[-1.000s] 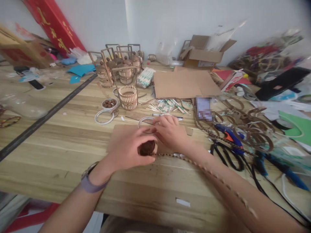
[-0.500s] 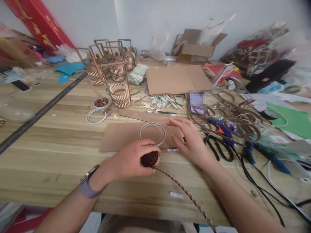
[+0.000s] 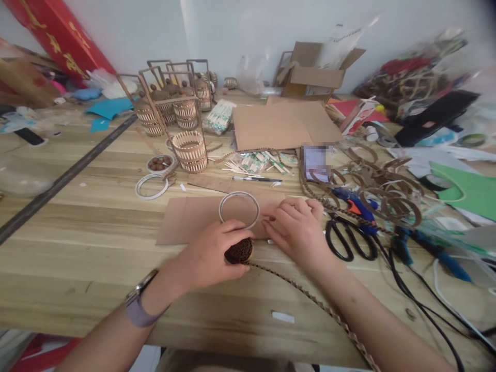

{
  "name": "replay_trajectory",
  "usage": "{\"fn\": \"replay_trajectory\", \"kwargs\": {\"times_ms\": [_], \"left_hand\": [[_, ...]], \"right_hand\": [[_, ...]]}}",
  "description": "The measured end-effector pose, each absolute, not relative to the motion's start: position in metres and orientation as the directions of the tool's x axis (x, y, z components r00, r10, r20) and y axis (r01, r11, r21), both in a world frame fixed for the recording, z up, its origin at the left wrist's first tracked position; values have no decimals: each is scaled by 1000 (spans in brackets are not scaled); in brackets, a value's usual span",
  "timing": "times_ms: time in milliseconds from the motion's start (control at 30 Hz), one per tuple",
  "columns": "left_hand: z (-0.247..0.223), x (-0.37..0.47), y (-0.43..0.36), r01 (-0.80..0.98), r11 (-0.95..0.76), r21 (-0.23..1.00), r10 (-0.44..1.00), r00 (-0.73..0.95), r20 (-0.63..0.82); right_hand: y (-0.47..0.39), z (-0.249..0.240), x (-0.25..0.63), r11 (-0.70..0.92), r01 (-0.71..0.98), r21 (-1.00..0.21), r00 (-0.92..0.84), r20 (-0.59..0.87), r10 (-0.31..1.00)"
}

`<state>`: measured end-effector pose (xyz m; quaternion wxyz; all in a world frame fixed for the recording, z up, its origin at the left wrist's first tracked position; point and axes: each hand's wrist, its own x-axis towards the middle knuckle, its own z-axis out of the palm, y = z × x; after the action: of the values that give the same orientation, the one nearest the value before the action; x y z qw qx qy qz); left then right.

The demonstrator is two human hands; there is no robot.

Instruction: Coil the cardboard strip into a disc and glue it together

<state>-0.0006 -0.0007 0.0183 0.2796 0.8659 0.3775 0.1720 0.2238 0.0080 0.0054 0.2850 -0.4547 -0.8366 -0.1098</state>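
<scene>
My left hand (image 3: 207, 253) is closed around a tight coil of dark brown braided cord (image 3: 239, 250) standing just above or on the wooden table. From the coil's lower edge, a loose braided tail (image 3: 306, 292) runs down to the right, passing under my right forearm. My right hand (image 3: 296, 227) hovers to the right of a narrow white tape roll (image 3: 239, 195). Its fingers are half curled, with a small gap between thumb and forefinger, and nothing shows in them. The tape roll lies on a brown cardboard strip (image 3: 184, 219), behind the coil.
Small bamboo baskets with tall handles (image 3: 189, 150) stand back left, near a bowl of brown beads (image 3: 160, 163) and another tape roll (image 3: 139, 191). On the right are black-handled scissors (image 3: 341, 243), a blue glue gun (image 3: 362, 212), brown strip rings (image 3: 403, 206) and cables (image 3: 406, 289).
My right hand has lowered slightly, and its fingers have curled in from a wider spread. My left hand keeps its hold on the coil. The whole view has shifted a little.
</scene>
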Motion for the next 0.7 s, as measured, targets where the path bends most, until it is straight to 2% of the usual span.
{"fn": "replay_trajectory", "kwargs": {"times_ms": [233,333,433,533,700], "left_hand": [[17,5,-1,562,-572,598,746,660,94],[17,8,-2,571,-572,589,748,658,89],[16,8,-3,561,-561,608,758,644,105],[14,6,-3,532,-542,650,767,630,124],[16,4,-4,475,-506,719,762,637,115]], "right_hand": [[6,7,219,524,850,-54,-411,555,723],[5,6,218,483,870,-101,-377,494,783],[5,5,219,445,871,-208,-325,435,840],[7,2,220,434,830,-351,-261,443,858],[12,-1,220,415,625,-661,-166,407,898]]}}
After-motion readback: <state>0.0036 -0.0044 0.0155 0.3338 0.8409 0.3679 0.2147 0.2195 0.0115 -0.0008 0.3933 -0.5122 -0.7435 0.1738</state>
